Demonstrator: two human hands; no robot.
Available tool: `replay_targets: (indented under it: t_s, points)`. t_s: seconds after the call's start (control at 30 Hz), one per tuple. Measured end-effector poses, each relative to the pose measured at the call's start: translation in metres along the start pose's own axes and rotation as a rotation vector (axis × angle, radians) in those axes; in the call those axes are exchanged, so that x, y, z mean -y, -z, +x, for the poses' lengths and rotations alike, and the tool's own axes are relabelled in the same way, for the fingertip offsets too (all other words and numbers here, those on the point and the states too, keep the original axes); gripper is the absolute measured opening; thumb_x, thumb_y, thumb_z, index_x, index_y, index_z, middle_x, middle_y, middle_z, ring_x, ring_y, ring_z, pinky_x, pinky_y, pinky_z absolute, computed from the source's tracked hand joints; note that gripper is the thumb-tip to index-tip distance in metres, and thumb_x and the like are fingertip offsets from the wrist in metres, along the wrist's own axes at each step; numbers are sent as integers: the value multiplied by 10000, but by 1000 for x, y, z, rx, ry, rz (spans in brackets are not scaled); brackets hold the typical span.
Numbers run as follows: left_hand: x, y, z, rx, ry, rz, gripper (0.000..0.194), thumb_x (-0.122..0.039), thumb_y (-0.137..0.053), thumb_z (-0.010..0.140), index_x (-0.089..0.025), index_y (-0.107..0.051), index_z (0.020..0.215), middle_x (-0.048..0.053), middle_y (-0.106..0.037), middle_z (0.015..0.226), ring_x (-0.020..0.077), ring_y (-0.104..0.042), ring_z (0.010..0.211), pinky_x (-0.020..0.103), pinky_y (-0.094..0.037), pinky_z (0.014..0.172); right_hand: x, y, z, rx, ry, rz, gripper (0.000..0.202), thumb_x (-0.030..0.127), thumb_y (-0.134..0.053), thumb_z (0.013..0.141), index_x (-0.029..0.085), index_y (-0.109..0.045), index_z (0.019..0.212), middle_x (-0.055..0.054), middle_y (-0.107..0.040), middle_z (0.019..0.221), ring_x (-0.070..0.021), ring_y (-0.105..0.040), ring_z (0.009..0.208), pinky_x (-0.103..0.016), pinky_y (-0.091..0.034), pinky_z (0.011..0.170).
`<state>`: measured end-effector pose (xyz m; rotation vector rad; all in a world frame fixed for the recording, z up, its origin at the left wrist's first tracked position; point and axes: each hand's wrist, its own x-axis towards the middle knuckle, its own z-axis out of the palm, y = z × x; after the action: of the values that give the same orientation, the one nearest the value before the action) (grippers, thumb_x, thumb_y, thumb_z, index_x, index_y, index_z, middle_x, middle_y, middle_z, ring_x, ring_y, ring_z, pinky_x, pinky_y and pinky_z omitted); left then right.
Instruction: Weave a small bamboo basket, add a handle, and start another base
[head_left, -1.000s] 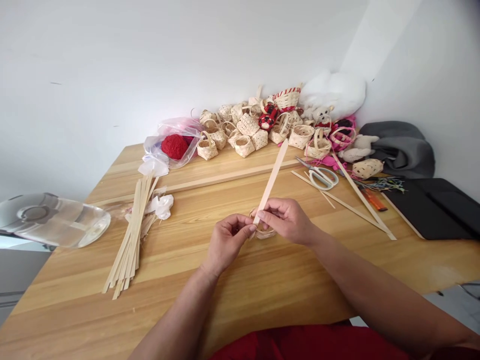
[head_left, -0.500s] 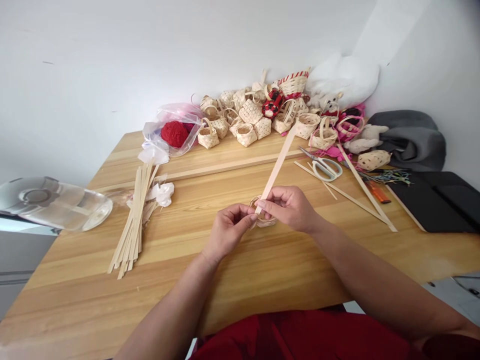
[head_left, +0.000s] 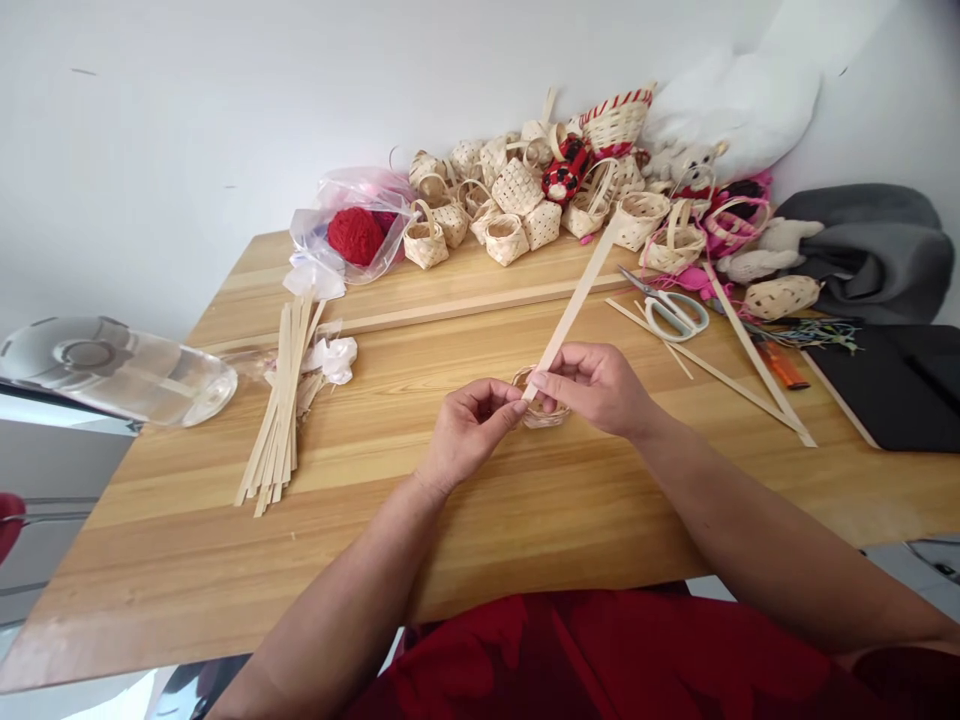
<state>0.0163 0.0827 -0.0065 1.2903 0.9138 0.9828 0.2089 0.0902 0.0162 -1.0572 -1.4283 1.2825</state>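
A pale flat weaving strip (head_left: 576, 305) slants up and away between my hands, over the table. My left hand (head_left: 471, 425) pinches its near end between thumb and fingers. Just above that spot, my right hand (head_left: 600, 388) grips the same strip, with the thumb on top. Behind and below my fingers is a small woven basket (head_left: 546, 416) on the tabletop. My hands partly cover the basket, so whether the strip touches it I cannot tell.
Bundled strips (head_left: 279, 420) lie left, near a clear water jug (head_left: 127, 370). Red yarn (head_left: 355, 237) sits in a plastic bag. Several small baskets (head_left: 517, 187) crowd the back. Scissors (head_left: 673, 312), loose strips (head_left: 761, 355), an orange lighter (head_left: 781, 366) and a black tablet-like object (head_left: 892, 390) are right.
The camera view has shifted, so the table and hands appear slightly higher. Both hands keep the same hold on the strip, with hardly any change in their pose.
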Motion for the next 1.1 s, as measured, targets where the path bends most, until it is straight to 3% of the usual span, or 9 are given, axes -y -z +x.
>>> replay_targets:
  t_s: [0.13, 0.3, 0.57, 0.67, 0.77, 0.83, 1.0, 1.1]
  points:
    - [2, -2, -1, 14, 3, 7, 357, -478, -856, 763, -164, -711, 848, 49, -738, 776, 130, -631, 662, 261, -481, 615, -1, -3, -1, -35, 22, -12, 330, 459, -841, 795, 170, -693, 737, -12, -668, 610, -121, -583, 538, -262, -488, 518]
    - [5, -2, 0, -25, -4, 39, 378, -482, -867, 748, -154, -681, 749, 15, -679, 662, 100, -569, 588, 236, -435, 574, -4, -5, -3, -18, 38, -42, 336, 468, -835, 807, 175, -684, 740, -8, -670, 621, -122, -583, 549, -261, -481, 518]
    - [6, 0, 0, 3, -9, -25, 368, -491, -819, 811, -142, -709, 782, 20, -672, 685, 101, -561, 629, 234, -458, 621, -1, -3, -3, -16, 59, -82, 247, 373, -786, 855, 179, -698, 729, -15, -667, 628, -128, -590, 576, -268, -478, 545]
    - [4, 2, 0, 43, -7, -37, 366, -491, -792, 841, -144, -692, 781, 13, -644, 679, 101, -537, 635, 239, -448, 634, 2, 0, -2, 25, 33, -19, 150, 321, -795, 838, 184, -735, 823, -11, -694, 675, -132, -623, 605, -269, -511, 582]
    - [3, 4, 0, 81, -11, -22, 369, -490, -760, 869, -147, -670, 768, 5, -622, 670, 96, -504, 619, 243, -430, 631, 1, 5, 1, 69, 7, 82, 227, 332, -805, 833, 197, -772, 1012, -15, -737, 759, -131, -648, 631, -267, -528, 594]
    - [3, 4, -1, 73, -9, 6, 363, -490, -752, 874, -147, -671, 787, 9, -631, 686, 100, -513, 626, 244, -429, 633, 0, 8, 3, 28, 18, 129, 248, 373, -799, 847, 200, -786, 1025, -12, -728, 722, -124, -635, 607, -254, -504, 557]
    - [7, 3, -3, -20, -74, 241, 325, -459, -722, 901, -141, -705, 833, 23, -652, 721, 110, -518, 636, 240, -394, 598, -3, 13, 8, -224, 95, 154, 270, 448, -856, 792, 192, -770, 789, -1, -675, 612, -108, -587, 532, -239, -434, 477]
    - [9, 2, -5, -36, -131, 336, 301, -430, -706, 917, -144, -715, 820, 9, -636, 695, 97, -470, 602, 234, -359, 564, -2, 11, 9, -254, 81, 133, 338, 500, -870, 764, 191, -738, 721, 1, -664, 590, -104, -560, 504, -242, -417, 458]
